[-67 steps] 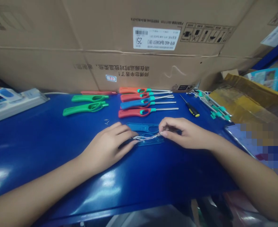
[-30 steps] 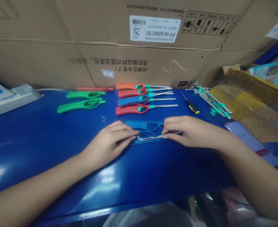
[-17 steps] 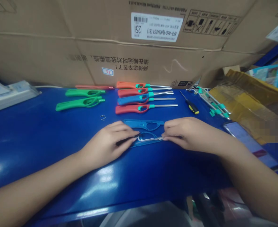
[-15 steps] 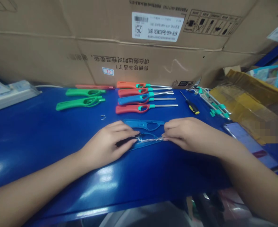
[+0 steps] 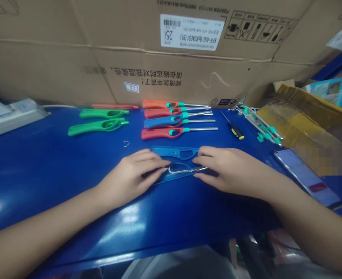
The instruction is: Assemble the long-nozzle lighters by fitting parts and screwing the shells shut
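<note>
Two blue lighter casing halves lie in front of me. The nearer casing half (image 5: 171, 177) holds thin white wires (image 5: 178, 171) and the end of a metal lighter tube (image 5: 200, 169). At its left end my left hand (image 5: 138, 170) pinches a small dark lighter part, mostly covered by the fingers, where the wires begin. My right hand (image 5: 225, 168) is around the tube's right side, thumb and forefinger apart, the tube showing between them. Just behind lies the other casing half (image 5: 173, 152), its right tip beside my right fingers.
Behind are several assembled lighters (image 5: 165, 133), green casings (image 5: 98, 127) and small screws (image 5: 126, 143). At right lie a screwdriver (image 5: 235, 130), metal tubes with teal fittings (image 5: 260, 124) and a phone (image 5: 310, 178). A cardboard box (image 5: 72, 58) walls the back; a power strip (image 5: 16, 116) sits left.
My right thumb and forefinger have spread apart, so more of the metal tube shows between them. My left hand keeps its pinch in nearly the same place.
</note>
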`<act>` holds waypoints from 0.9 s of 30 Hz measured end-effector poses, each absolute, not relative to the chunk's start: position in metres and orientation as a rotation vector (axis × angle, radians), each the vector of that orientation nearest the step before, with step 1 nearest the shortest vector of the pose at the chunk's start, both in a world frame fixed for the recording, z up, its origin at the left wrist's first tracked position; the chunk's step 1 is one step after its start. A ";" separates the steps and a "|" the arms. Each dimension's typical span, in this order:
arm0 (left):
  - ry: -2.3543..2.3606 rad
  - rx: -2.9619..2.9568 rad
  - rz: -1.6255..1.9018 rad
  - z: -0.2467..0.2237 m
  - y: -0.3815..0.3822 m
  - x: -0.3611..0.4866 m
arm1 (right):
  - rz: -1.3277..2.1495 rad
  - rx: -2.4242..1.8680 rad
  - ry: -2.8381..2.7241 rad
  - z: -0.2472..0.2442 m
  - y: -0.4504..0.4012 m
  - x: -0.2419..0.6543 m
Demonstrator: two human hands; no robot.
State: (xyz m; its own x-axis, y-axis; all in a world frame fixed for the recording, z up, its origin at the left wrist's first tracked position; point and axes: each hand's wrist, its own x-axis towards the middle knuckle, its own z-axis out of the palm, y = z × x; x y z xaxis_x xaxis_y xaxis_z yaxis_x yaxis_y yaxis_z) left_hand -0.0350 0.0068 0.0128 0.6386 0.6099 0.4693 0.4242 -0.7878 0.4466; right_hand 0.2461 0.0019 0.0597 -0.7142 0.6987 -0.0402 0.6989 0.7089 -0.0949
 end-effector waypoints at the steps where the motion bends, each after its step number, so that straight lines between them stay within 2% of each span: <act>1: 0.836 2.570 0.894 0.013 0.006 -0.035 | -0.224 1.205 2.931 0.059 0.002 0.245; 12: 0.838 2.559 0.914 0.016 0.000 -0.032 | -0.805 1.181 2.980 0.045 0.006 0.232; 22: 0.870 2.543 0.908 0.013 0.003 -0.033 | -1.046 1.156 3.060 0.038 0.017 0.236; 27: 0.881 2.525 0.883 0.013 0.004 -0.033 | -1.297 1.215 2.943 0.039 0.022 0.238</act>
